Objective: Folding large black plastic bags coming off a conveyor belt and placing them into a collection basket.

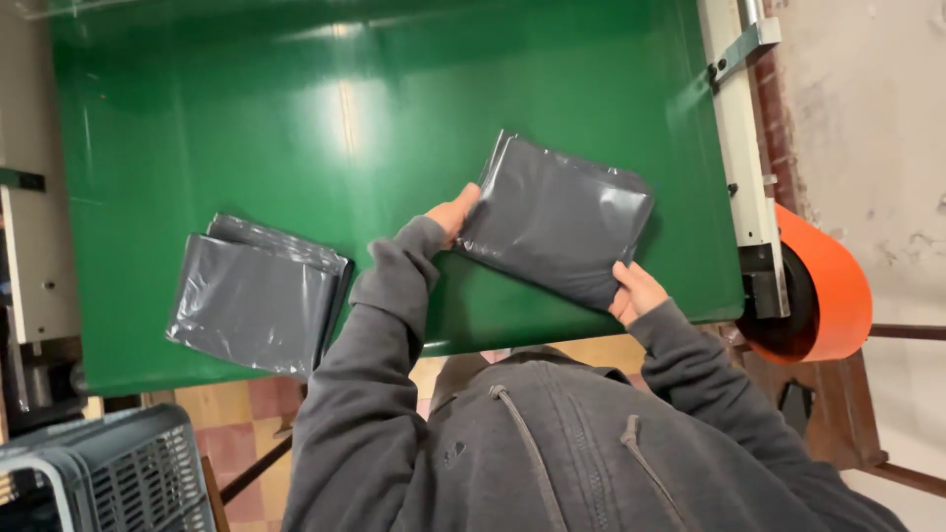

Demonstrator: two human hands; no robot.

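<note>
Head view, looking down on a green worktop [246, 108]. Centre-right: a flat dark-grey plastic bag [557, 222], glossy, lies tilted on the green surface w/ one corner pointing up-left. Left hand [455, 212] grips the bag's near-left edge; its fingers are closed on the edge, thumb on top. Right hand [636, 291] pinches the bag's lower-right corner; fingers closed on it, thumb above, the rest hidden under the plastic. Both arms in grey hooded-top sleeves; the top's drawstrings show at bottom centre.

Left of the hands, well apart from the held bag: a stack of similar grey bags [256, 294], lying flat near the worktop's front edge, edges slightly fanned. Neither hand touches it.

Right edge: a pale metal rail [741, 148] runs along the worktop's side, w/ an orange roller [833, 286] at its near end. Bottom-left corner: a grey slatted plastic crate [108, 473], below worktop level. Floor betw. crate and person: tiles in red and cream [241, 419]. Far right: a pale, scuffed wall [877, 118].
</note>
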